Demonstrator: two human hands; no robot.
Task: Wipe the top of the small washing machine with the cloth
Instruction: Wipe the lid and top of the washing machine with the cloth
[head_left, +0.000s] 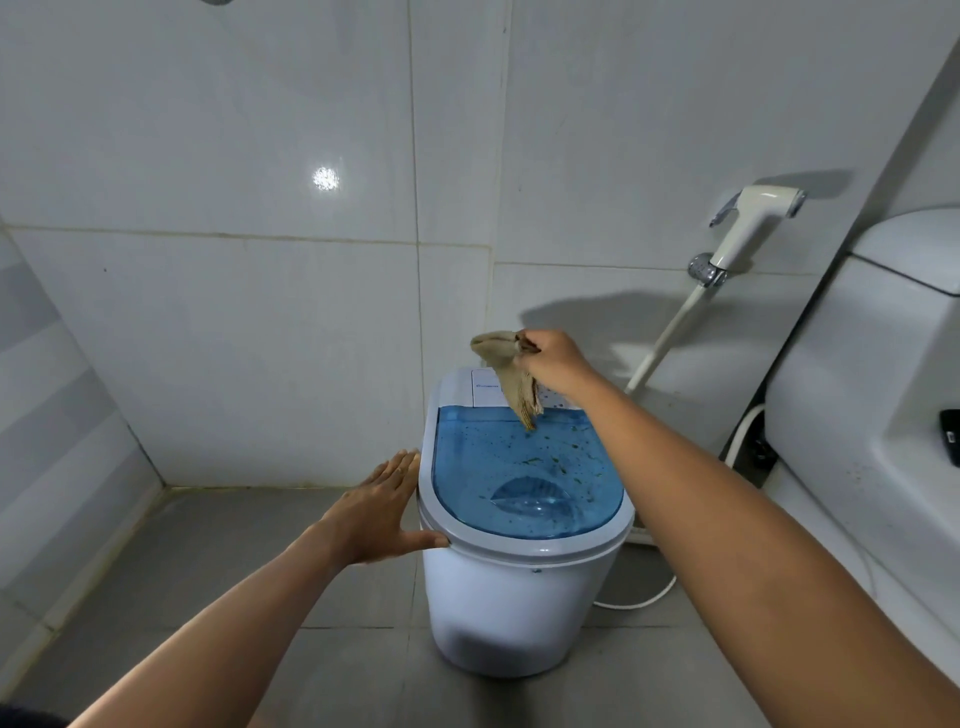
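Observation:
A small white washing machine (498, 613) stands on the grey tiled floor, with a translucent blue lid (519, 467) speckled with dark dirt. My right hand (553, 361) is above the machine's far end, pinching a beige cloth (511, 382) that hangs down with its tip just over the back of the lid. My left hand (376, 512) lies flat against the machine's left rim, fingers spread, thumb on the front-left edge.
White tiled walls close in behind and on the left. A toilet (878, 395) stands at the right. A bidet sprayer (748, 223) hangs on the wall with its hose (670, 327) running down behind the machine. A white cord (649, 597) lies on the floor.

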